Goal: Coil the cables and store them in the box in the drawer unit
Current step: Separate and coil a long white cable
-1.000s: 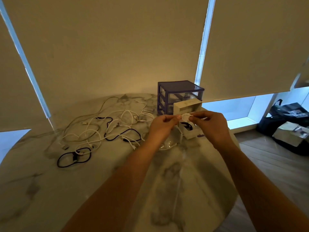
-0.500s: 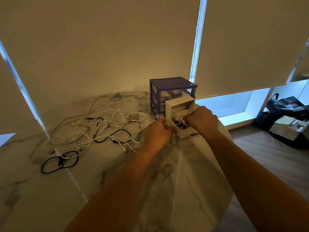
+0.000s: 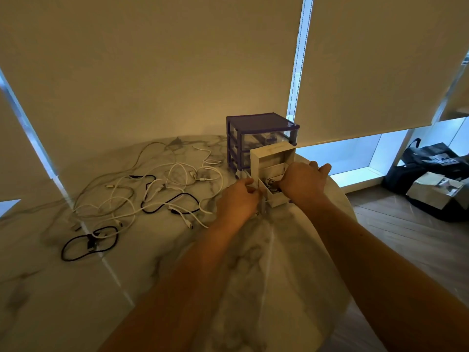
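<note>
— How's my light?
— Dim and warm on the marble table point(image 3: 76, 288); cold blue daylight leaks past the roller blinds point(image 3: 380, 59).
— My forearms?
— Soft, stretched by wide-angle distortion.

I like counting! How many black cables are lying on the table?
2: one black cable looped near the table's left edge, another black cable snaking through the white tangle. More may hide in the box.

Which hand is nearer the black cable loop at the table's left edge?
Left. The left hand is right of the black cable loop; the right hand, over the white box, is farther right.
</note>
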